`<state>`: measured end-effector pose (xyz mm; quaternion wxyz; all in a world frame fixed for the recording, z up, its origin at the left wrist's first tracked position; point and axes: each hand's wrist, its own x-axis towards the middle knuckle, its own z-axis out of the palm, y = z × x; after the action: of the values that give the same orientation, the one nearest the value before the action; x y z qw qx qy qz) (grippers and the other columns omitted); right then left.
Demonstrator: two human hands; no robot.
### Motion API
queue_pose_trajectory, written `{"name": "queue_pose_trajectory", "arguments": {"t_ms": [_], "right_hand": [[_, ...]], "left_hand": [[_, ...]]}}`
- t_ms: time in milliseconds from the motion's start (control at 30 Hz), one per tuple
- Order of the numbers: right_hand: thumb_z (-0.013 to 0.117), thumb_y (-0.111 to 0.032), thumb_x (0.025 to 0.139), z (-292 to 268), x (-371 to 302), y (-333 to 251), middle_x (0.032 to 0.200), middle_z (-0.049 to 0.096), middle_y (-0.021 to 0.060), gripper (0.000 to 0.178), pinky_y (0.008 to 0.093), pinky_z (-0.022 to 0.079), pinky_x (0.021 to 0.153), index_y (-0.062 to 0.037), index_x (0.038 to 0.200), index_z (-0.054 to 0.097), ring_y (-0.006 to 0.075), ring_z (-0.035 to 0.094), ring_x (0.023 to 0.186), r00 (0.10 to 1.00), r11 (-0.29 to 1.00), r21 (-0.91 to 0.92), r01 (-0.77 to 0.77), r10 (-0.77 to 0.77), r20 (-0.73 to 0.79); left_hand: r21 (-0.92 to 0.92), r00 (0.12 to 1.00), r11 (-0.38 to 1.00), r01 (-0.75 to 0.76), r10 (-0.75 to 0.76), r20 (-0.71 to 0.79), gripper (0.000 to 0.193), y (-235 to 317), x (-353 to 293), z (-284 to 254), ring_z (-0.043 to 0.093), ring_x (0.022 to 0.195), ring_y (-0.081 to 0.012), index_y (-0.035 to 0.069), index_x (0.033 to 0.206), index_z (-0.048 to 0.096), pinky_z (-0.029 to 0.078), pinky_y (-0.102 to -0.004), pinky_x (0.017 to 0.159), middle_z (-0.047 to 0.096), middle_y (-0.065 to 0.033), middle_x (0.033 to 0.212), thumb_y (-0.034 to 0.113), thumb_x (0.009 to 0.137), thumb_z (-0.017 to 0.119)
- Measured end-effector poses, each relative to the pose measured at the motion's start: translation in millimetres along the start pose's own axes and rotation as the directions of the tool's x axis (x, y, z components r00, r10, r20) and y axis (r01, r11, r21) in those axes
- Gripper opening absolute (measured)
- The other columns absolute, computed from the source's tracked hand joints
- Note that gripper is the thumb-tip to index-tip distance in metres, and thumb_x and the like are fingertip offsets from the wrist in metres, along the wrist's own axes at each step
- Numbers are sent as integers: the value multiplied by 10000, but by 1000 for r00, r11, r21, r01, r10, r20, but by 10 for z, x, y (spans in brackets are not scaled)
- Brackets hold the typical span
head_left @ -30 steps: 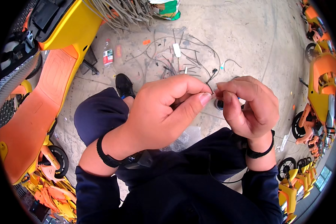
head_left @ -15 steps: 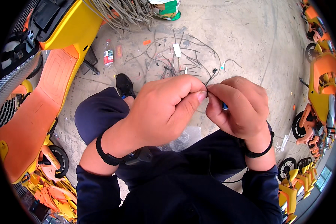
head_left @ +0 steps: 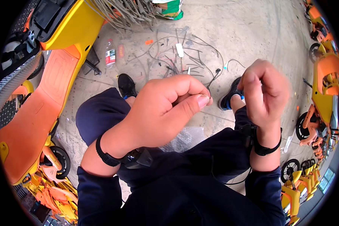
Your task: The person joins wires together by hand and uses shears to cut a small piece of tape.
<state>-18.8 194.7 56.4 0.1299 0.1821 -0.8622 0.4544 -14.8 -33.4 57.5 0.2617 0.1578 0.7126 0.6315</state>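
Observation:
Thumb and forefinger of my left hand [head_left: 169,109] are pinched around a thin black cable [head_left: 214,77]. A stretch of that cable rises from the fingertips toward the loose pieces on the floor. My right hand [head_left: 266,92] is raised apart from it, over my right shoe [head_left: 229,95]. Its fingers are curled in and its outline is slightly smeared. Whatever may be between those fingers is hidden.
Cut grey and black cable pieces [head_left: 199,58] lie scattered ahead, with a white piece [head_left: 179,50]. Beyond is a cable bundle [head_left: 128,13]. A plastic bottle [head_left: 110,54] stands near a yellow-orange scooter body [head_left: 58,75]. More scooters [head_left: 324,79] line the right.
My right hand has come away from the left fingertips, moving right and upward, uncovering my right shoe. The left hand keeps its pinch in nearly the same place.

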Motion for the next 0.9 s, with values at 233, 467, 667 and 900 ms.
{"name": "queue_pose_trajectory", "arguments": {"t_ms": [233, 467, 667, 900], "right_hand": [[639, 63, 727, 174, 28, -191, 858, 634, 101, 213, 275, 505, 598, -7, 927, 613, 218, 615, 742, 991, 970, 243, 29, -59, 117], [621, 49, 700, 113, 15, -110, 774, 609, 79, 147, 283, 467, 547, -13, 832, 602, 208, 579, 631, 966, 978, 129, 162, -184, 179], [488, 25, 743, 125, -74, -92, 666, 530, 59, 49, 262, 425, 544, -2, 757, 526, 149, 521, 590, 944, 867, 437, -240, 103, 313], [450, -38, 807, 61, -67, -133, 674, 530, 48, 99, 252, 403, 576, 4, 751, 519, 114, 500, 626, 835, 676, 545, -497, 202, 511]], "left_hand": [[-215, 997, 976, -31, 46, 68, 148, -28, -1, 13, 531, 811, -58, -8, 942, 594, 422, -205, 736, 622, -25, 886, 134, 935, 553], [-199, 999, 980, 4, 6, 45, 131, -18, 18, 17, 501, 772, -48, -8, 964, 592, 402, -204, 705, 603, -9, 883, 112, 931, 552], [187, 926, 922, -340, 363, -108, 107, -38, 64, 55, 491, 660, -59, 25, 953, 634, 379, -197, 582, 581, -11, 791, 63, 854, 640], [372, 856, 826, -425, 500, -132, 76, -82, 63, 101, 426, 494, -45, 34, 909, 652, 313, -197, 457, 579, 2, 673, 35, 833, 646]]}}
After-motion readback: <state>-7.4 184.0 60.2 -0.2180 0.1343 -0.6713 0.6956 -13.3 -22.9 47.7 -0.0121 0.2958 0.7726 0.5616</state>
